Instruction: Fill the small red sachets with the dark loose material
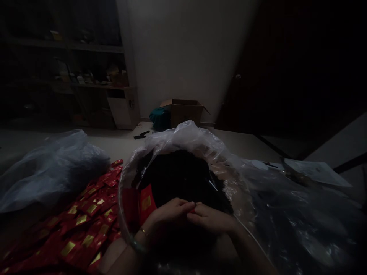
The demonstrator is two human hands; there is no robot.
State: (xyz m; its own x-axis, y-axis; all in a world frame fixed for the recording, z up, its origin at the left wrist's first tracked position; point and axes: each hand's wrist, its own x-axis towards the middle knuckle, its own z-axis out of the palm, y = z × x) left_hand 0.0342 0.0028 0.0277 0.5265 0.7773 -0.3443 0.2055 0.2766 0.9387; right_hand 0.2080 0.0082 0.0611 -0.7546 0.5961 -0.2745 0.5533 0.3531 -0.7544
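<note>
My left hand and my right hand meet over the near side of a wide container lined with clear plastic. Both are closed, fingertips together, and a sliver of a red packet shows between them; the rest of it is covered by my fingers. Beyond my hands, dark loose material fills the container, with a thin pale strip lying on it at the right. A red packet with a gold label stands inside at the left, beside my left wrist.
Many red packets with gold labels are heaped left of the container, near a bulging translucent bag. Clear plastic sheeting covers dark contents at the right. An open cardboard box and a teal bundle stand by the wall. The room is dim.
</note>
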